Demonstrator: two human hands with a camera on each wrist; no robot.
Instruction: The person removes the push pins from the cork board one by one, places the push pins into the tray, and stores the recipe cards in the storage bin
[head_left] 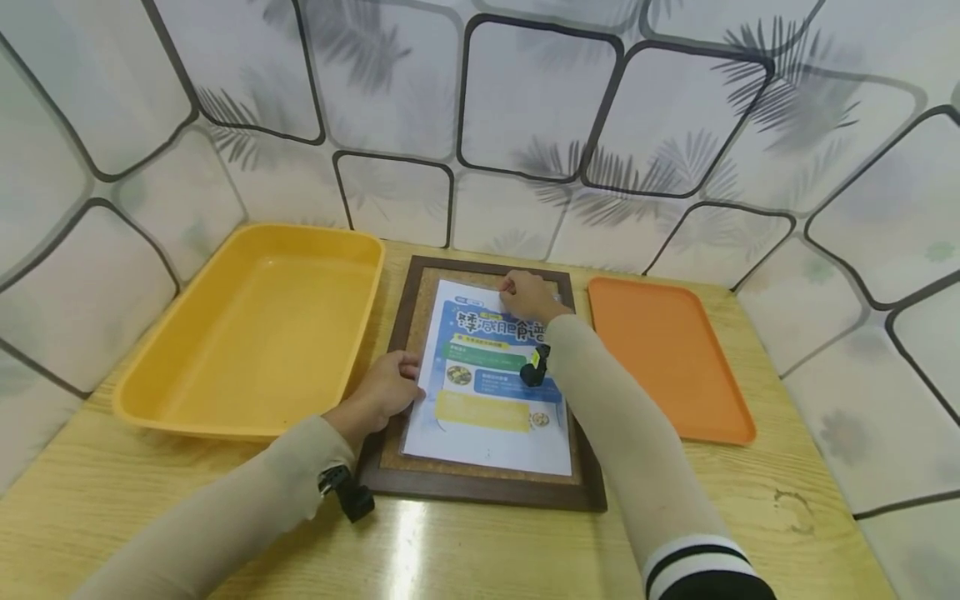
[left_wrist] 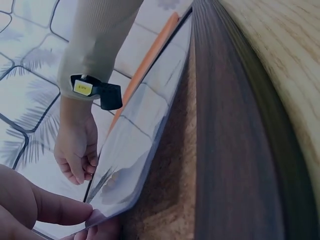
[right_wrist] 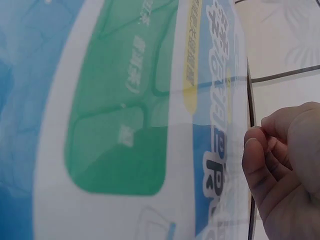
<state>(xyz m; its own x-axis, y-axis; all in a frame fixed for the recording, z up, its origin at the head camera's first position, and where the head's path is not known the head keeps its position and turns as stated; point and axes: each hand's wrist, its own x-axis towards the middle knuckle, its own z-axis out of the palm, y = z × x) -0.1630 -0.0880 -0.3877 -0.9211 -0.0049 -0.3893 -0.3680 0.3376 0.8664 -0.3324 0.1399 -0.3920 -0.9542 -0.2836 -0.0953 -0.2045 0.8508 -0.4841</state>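
A laminated sheet (head_left: 480, 379) with blue, green and yellow printing lies over a cork board (head_left: 405, 450) in a dark brown wooden frame (head_left: 480, 490). My left hand (head_left: 386, 389) pinches the sheet's left edge. The left wrist view shows the thumb (left_wrist: 62, 209) on top and fingers beneath, with that edge raised off the cork. Over the sheet's top edge is my right hand (head_left: 528, 296), its fingers curled and its thumb meeting the index finger (right_wrist: 255, 150). Nothing shows between those fingertips; whether they hide something small, I cannot tell.
A deep yellow tray (head_left: 247, 333) stands left of the frame, close to my left hand. On the right lies a shallow orange tray (head_left: 667, 358), partly behind my right forearm. A patterned wall (head_left: 397, 192) borders the wooden table (head_left: 765, 500) at the back and sides.
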